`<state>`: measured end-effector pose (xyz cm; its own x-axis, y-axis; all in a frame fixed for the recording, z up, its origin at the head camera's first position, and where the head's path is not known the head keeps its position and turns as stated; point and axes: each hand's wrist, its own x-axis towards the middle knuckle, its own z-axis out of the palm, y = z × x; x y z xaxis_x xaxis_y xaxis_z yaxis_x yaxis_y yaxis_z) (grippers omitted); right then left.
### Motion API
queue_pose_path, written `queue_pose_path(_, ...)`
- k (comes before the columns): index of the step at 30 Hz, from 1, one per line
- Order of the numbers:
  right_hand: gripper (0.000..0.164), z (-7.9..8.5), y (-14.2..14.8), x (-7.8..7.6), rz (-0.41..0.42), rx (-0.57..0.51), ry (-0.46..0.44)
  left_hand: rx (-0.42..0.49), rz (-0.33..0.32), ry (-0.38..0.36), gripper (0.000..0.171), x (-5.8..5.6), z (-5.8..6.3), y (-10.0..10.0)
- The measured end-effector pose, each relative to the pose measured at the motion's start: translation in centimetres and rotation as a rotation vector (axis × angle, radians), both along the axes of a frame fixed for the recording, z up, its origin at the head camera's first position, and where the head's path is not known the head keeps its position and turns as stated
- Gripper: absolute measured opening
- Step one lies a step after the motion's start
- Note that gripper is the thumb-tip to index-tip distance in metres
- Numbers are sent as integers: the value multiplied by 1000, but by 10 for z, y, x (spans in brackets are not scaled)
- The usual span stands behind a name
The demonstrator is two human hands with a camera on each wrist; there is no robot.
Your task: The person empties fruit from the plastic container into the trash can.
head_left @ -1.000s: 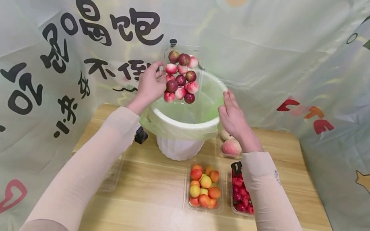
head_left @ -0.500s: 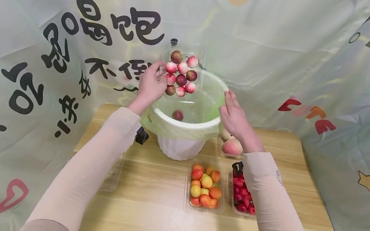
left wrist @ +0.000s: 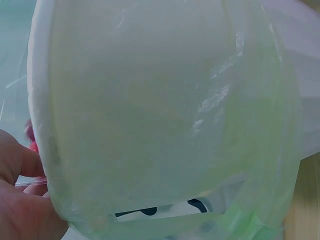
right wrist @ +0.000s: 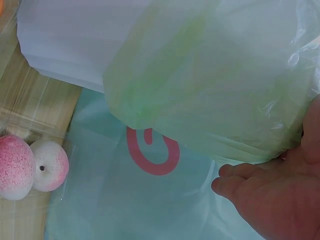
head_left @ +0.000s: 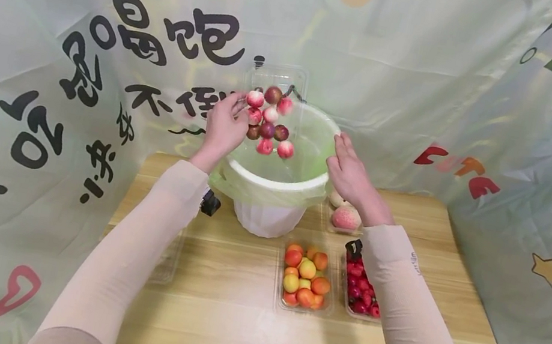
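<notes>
My left hand (head_left: pixel 227 125) pinches the left edge of a clear plastic container (head_left: pixel 278 77), steeply tilted over a white bin (head_left: pixel 267 219). Several dark plums (head_left: pixel 273 95) and red-and-white round fruits (head_left: pixel 255 99) show against the container, low towards the bin's mouth. In the left wrist view, thumb and fingers (left wrist: pixel 22 165) hold a thin clear edge beside the bin's rim. A pale green bag (head_left: pixel 308 141) lines the bin and folds over its outside. At the bin's right rim rests my right hand (head_left: pixel 350 169), fingers straight; the right wrist view shows its fingertips (right wrist: pixel 225 182) by the bag.
On the wooden table (head_left: pixel 227 334), a clear box of orange and yellow fruits (head_left: pixel 305 280) stands in front of the bin. Right of it are dark red fruits (head_left: pixel 361 293), partly behind my sleeve, and peaches (head_left: pixel 346 217). A clear container (head_left: pixel 164 263) lies beside my left sleeve.
Fruits have shifted and slid down in the tilted container, and fewer show in it. A dark plum, seen falling in the bin half a second ago, is out of sight. Both hands stay put.
</notes>
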<state>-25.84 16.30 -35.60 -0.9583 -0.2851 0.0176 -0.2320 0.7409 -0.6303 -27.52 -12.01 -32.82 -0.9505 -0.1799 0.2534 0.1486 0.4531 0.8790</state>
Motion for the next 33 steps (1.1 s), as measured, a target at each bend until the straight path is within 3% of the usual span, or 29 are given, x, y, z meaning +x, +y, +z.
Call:
queue_pose_path(8, 68, 0, 0, 0, -3, 7, 9, 42, -17, 14, 49, 0, -1, 2)
queue_pose_path(33, 68, -1, 0, 1, -3, -11, -8, 38, 10, 74, 49, 2, -2, 4)
